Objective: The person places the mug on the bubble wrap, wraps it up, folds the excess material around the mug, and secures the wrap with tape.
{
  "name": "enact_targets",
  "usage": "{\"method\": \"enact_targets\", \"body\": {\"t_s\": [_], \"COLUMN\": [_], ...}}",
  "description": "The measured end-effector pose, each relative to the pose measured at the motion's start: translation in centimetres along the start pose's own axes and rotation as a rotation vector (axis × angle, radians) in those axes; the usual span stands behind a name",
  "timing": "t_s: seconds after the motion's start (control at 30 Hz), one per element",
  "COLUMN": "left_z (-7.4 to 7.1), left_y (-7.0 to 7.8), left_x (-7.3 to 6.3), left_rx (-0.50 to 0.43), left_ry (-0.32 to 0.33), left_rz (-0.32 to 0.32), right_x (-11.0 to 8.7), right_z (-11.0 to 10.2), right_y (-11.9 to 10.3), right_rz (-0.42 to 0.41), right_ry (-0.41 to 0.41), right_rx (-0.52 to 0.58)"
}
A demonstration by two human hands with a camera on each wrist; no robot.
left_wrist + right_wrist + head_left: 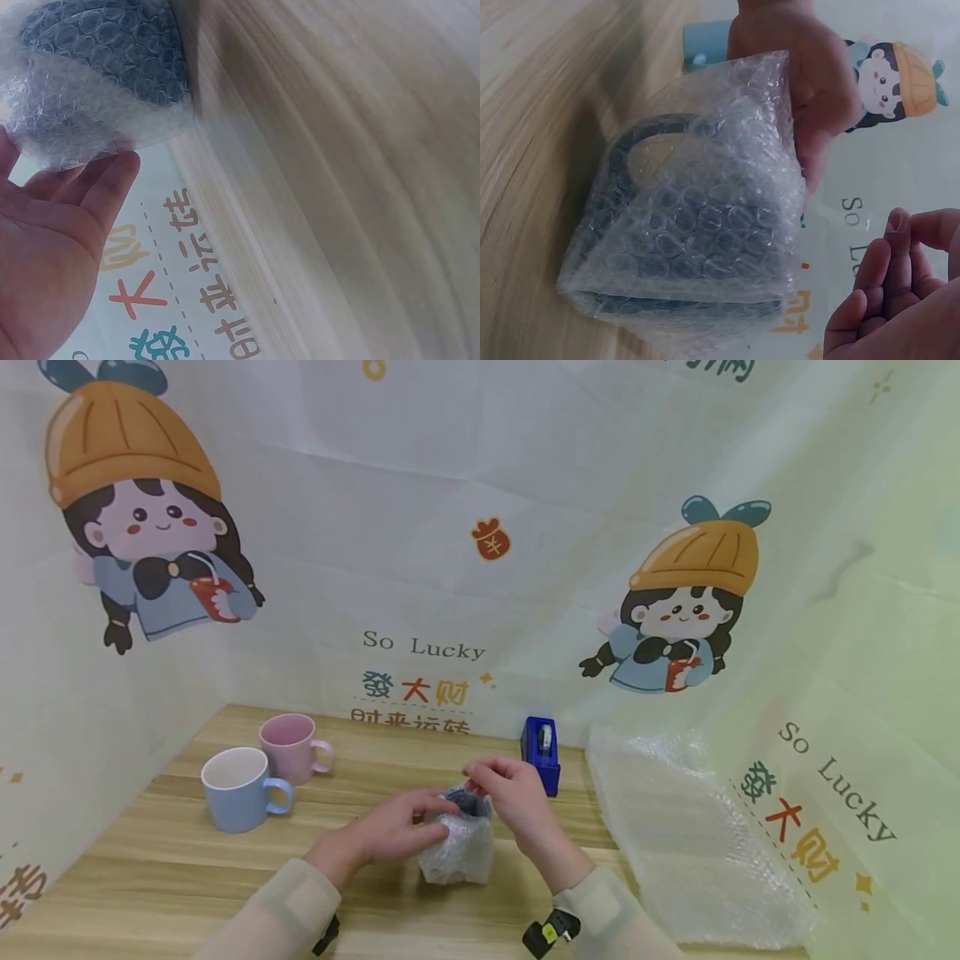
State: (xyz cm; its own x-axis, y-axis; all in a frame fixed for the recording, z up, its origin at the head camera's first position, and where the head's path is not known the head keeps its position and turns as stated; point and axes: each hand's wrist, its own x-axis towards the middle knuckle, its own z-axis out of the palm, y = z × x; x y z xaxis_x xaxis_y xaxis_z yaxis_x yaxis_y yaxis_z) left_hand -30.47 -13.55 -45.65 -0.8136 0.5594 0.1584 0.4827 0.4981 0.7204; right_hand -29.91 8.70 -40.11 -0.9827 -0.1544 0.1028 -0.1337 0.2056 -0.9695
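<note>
A dark mug wrapped in bubble wrap stands on the wooden table in front of me. Its handle shows through the clear wrap in the right wrist view. My left hand holds the bundle from the left, with the thumb on the near side and the fingers on the far side. Just above the bundle's top, my right hand pinches a small piece of clear tape between thumb and forefinger. The tape is hard to make out against the pale cloth.
A light blue mug and a pink mug stand close together at the left. Behind my right hand is a blue tape dispenser. A sheet of bubble wrap lies at the right. Printed cloth walls the table.
</note>
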Motion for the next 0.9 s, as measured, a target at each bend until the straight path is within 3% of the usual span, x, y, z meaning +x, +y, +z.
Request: {"method": "enact_targets", "body": {"t_s": [0.27,0.57,0.73,0.9], "left_z": [0.3,0.5,0.5,0.6], "left_y": [0.5,0.4,0.4,0.4], "left_x": [0.2,0.2,0.2,0.2], "left_rx": [0.001,0.011,0.008,0.001], "left_ry": [0.023,0.043,0.051,0.053], "left_rz": [-0.059,-0.039,-0.025,-0.019], "right_x": [1.0,2.9,3.7,3.8], "right_z": [0.1,-0.1,0.1,0.5], "right_y": [1.0,2.9,4.5,5.3], "right_rz": [-0.005,-0.081,-0.068,-0.034], "right_ry": [0.011,0.031,0.011,-0.008], "right_rx": [0.001,-0.135,-0.219,-0.228]}}
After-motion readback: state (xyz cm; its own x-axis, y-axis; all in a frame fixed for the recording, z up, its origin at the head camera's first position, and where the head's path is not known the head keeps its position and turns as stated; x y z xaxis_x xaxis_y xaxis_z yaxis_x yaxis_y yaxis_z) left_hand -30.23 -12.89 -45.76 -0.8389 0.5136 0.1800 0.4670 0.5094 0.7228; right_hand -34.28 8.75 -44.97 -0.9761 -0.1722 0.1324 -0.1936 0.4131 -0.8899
